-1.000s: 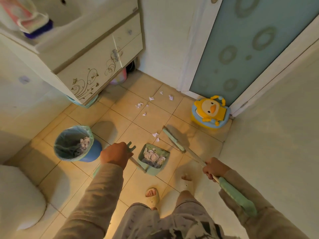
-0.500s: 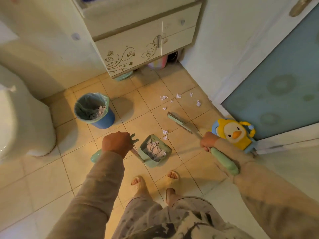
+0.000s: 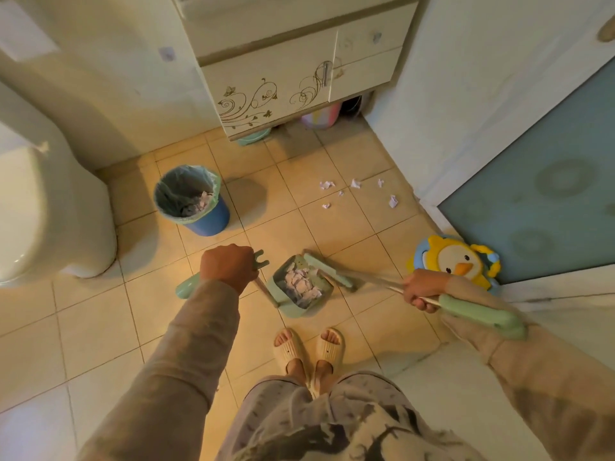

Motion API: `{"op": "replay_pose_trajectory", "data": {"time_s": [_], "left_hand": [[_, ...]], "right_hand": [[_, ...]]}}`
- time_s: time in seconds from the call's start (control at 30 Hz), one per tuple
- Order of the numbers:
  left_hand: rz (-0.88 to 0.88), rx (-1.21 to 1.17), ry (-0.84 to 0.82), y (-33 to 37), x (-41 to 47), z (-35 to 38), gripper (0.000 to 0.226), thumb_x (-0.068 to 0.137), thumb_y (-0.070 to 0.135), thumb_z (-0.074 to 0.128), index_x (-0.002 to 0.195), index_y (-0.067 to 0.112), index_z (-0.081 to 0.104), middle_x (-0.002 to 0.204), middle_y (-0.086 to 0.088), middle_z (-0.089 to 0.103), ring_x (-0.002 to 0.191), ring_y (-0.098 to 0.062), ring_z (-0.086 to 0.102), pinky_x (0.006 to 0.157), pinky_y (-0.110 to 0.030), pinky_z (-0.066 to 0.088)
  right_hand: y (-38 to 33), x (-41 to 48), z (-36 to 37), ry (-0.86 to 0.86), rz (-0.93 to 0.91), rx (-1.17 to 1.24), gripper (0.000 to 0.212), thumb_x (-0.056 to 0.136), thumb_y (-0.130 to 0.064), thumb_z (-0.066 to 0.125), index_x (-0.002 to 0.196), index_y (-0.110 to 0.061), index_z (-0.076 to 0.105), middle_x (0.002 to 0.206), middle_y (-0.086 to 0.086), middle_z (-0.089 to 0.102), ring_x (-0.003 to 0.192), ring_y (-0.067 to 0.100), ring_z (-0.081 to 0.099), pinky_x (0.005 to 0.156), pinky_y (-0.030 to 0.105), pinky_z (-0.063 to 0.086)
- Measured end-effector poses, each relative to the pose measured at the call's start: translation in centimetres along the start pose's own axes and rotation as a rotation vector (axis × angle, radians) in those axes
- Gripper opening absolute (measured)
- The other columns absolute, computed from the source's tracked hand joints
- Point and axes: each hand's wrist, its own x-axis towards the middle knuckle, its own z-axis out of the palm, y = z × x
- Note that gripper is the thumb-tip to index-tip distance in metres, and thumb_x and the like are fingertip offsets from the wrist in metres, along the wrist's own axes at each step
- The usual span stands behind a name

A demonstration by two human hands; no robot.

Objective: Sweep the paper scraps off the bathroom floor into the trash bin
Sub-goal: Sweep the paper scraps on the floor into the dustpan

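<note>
Several paper scraps [image 3: 357,191] lie loose on the tan floor tiles [image 3: 100,327] near the door frame, well apart from the dustpan [image 3: 301,287], which sits on the floor just ahead of the person's slippered feet and already holds a heap of crumpled paper. The left hand [image 3: 229,269] has its fingers wrapped tight around the upper end of the dustpan's long green handle. The right hand [image 3: 421,289] has its fingers closed around the metal shaft of the broom [image 3: 336,272], whose green head rests against the dustpan's far right edge. Left of the dustpan and a little farther away stands the blue trash bin [image 3: 203,219], lined with a pale bag and holding some paper. A yellow duck toy [image 3: 456,259] sits beside the door, just beyond the right hand.
</note>
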Motion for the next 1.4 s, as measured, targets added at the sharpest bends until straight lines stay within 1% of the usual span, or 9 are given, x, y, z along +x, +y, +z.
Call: {"op": "replay_pose_trajectory", "data": {"time_s": [0.2,0.33,0.4,0.6,0.8,0.93,1.07,1.17,1.4], "left_hand": [[0.026,-0.002,0.001,-0.9,1.3,-0.1,0.030,0.088,0.043,0.059,0.111,0.024,0.063,0.099,0.001,0.069,0.092,-0.020,0.065,0.076,-0.029,0.048],[0.041,-0.004,0.003,-1.4,1.7,-0.2,0.030,0.089,0.045,0.056,0.111,0.025,0.062,0.099,0.002,0.068,0.093,-0.019,0.065,0.075,-0.028,0.049],[0.044,-0.011,0.026,-1.7,1.8,-0.2,0.030,0.089,0.046,0.056,0.110,0.025,0.062,0.097,0.002,0.068,0.090,-0.018,0.065,0.073,-0.028,0.049],[0.046,-0.043,0.083,-1.6,2.3,-0.4,0.032,0.089,0.048,0.056,0.107,0.023,0.064,0.093,0.001,0.069,0.085,-0.020,0.067,0.073,-0.029,0.053],[0.058,-0.081,0.102,0.0,3.9,-1.9,0.033,0.089,0.047,0.058,0.106,0.019,0.064,0.091,-0.002,0.069,0.083,-0.022,0.067,0.071,-0.030,0.053],[0.042,-0.089,0.114,1.3,5.6,-3.3,0.034,0.088,0.047,0.058,0.105,0.018,0.064,0.089,-0.002,0.068,0.081,-0.020,0.066,0.069,-0.030,0.051],[0.003,-0.103,0.107,3.5,8.1,-4.9,0.034,0.089,0.047,0.057,0.104,0.018,0.064,0.090,-0.003,0.069,0.082,-0.021,0.067,0.072,-0.030,0.053],[-0.050,-0.115,0.071,5.3,10.0,-6.2,0.034,0.089,0.047,0.057,0.105,0.018,0.064,0.092,-0.002,0.069,0.083,-0.020,0.067,0.074,-0.031,0.054],[-0.190,-0.139,0.040,8.7,14.0,-8.9,0.034,0.088,0.048,0.057,0.107,0.020,0.063,0.092,0.000,0.069,0.084,-0.018,0.066,0.071,-0.028,0.052]], "right_hand": [[0.5,-1.7,1.0,0.006,-0.023,0.084,0.021,0.085,0.003,0.051,0.066,-0.005,0.045,0.054,0.009,0.043,0.038,0.013,0.040,0.037,0.016,0.033],[-0.7,-1.5,3.0,0.063,-0.067,0.028,0.009,0.085,0.002,0.050,0.081,-0.004,0.044,0.054,0.009,0.043,0.042,0.016,0.038,0.037,0.018,0.033],[-1.3,-1.0,3.7,0.102,-0.077,0.052,0.010,0.085,0.004,0.048,0.084,-0.004,0.042,0.055,0.008,0.041,0.036,0.013,0.038,0.037,0.018,0.031],[-1.8,0.0,4.4,0.205,-0.078,0.172,0.024,0.085,0.007,0.047,0.069,-0.008,0.038,0.061,0.008,0.042,0.018,0.005,0.035,0.031,0.012,0.029],[-0.5,0.1,2.6,0.236,-0.085,0.240,0.023,0.084,0.007,0.049,0.071,-0.008,0.035,0.053,0.008,0.039,0.038,0.016,0.037,0.033,0.014,0.028],[0.3,0.5,0.4,0.270,-0.086,0.272,0.035,0.083,0.009,0.048,0.064,-0.012,0.028,0.054,0.007,0.035,0.025,0.009,0.032,0.031,0.012,0.025],[0.6,1.7,-3.6,0.273,-0.104,0.221,0.032,0.082,0.009,0.048,0.065,-0.011,0.031,0.054,0.008,0.037,0.032,0.014,0.035,0.035,0.018,0.029],[0.5,2.6,-7.5,0.268,-0.111,0.175,0.032,0.083,0.009,0.049,0.062,-0.010,0.033,0.053,0.008,0.040,0.021,0.010,0.036,0.032,0.015,0.030],[-1.4,5.7,-18.1,0.206,-0.110,0.068,0.030,0.082,0.009,0.049,0.062,-0.010,0.038,0.021,-0.003,0.039,0.015,0.007,0.036,0.029,0.011,0.029]]}}
